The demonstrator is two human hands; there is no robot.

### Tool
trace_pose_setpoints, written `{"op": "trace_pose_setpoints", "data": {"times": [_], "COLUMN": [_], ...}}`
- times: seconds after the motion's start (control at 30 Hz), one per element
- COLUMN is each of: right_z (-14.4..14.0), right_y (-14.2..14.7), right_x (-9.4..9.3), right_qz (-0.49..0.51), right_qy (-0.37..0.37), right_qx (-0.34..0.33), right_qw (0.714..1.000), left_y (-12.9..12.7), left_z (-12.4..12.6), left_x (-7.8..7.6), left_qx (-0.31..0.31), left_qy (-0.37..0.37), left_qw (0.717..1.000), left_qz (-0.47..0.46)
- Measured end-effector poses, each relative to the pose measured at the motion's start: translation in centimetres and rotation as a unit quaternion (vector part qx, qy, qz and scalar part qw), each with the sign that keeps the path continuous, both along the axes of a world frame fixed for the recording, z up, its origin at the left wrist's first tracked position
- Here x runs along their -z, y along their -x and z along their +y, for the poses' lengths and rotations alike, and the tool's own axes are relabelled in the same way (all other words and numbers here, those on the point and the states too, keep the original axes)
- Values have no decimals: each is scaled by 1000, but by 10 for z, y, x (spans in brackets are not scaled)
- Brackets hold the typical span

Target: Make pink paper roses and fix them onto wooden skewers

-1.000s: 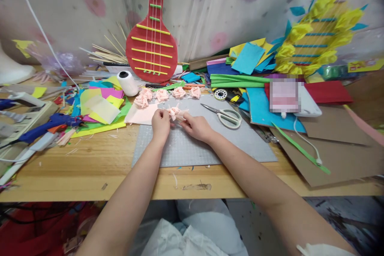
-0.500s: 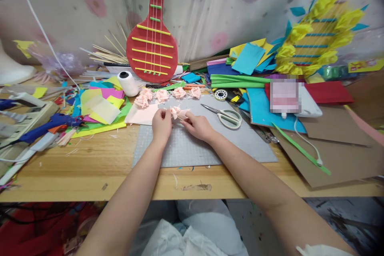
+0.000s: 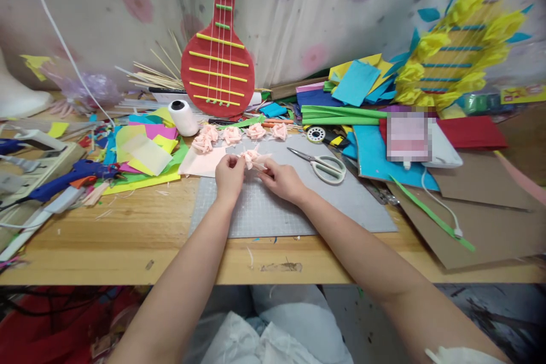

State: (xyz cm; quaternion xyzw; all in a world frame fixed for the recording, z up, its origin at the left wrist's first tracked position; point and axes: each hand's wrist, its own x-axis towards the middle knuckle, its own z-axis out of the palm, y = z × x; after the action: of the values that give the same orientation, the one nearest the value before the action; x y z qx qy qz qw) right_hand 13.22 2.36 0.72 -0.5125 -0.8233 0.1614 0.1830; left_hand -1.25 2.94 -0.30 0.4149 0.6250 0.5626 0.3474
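Observation:
Over the grey cutting mat [image 3: 273, 219], a pale pink paper flower [image 3: 249, 157] is held between my two hands. My left hand [image 3: 229, 181] is closed in a pinch at the flower's left side. From the right, my right hand [image 3: 282, 181] pinches its pointed, twisted end, fingers curled. What exactly lies between the fingertips is partly hidden. Behind them is a row of finished pink paper flowers [image 3: 231, 135], and a sheet of pink paper [image 3: 205, 162] lies left of my left hand. Scissors [image 3: 328, 169] lie on the mat to the right of my right hand.
A white thread spool [image 3: 183, 118] and a red paper lute [image 3: 218, 74] stand at the back. Coloured paper scraps [image 3: 147, 151] and a blue glue gun [image 3: 72, 176] lie left. Right are cardboard [image 3: 464, 227], a white cabled device [image 3: 446, 151] and a yellow flowered lute [image 3: 452, 51].
The view has shifted very slightly. The pink flower has turned a little between my fingers, showing more of its petals; both hands stay in nearly the same place.

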Motion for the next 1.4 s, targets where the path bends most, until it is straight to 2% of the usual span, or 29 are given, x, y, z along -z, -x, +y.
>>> {"op": "trace_pose_setpoints", "data": {"times": [0.17,0.3,0.47,0.67,0.83,1.17,1.4], "right_z": [0,-1,-3,3,5,4,3], "right_y": [1,1,3,-1,-1,-2,-2], "right_x": [0,-1,0,3,1,1,-2], "right_qz": [-52,-88,-85,-28,-30,-60,-61], "right_qy": [-33,-45,-36,-19,-17,-19,-2], "right_qx": [15,-1,-30,11,39,36,27], "right_qw": [998,995,995,999,999,997,998], "left_y": [-1,-1,1,-1,-3,-1,1], "left_z": [-1,0,2,-3,-8,-6,-1], "left_x": [-1,0,2,1,-3,-3,6], "left_qx": [-2,-10,-29,5,30,17,23], "left_qy": [-8,-6,11,-55,-86,-72,-55], "left_qw": [1000,1000,999,993,981,979,988], "left_qz": [1,0,-20,103,173,192,140]}}
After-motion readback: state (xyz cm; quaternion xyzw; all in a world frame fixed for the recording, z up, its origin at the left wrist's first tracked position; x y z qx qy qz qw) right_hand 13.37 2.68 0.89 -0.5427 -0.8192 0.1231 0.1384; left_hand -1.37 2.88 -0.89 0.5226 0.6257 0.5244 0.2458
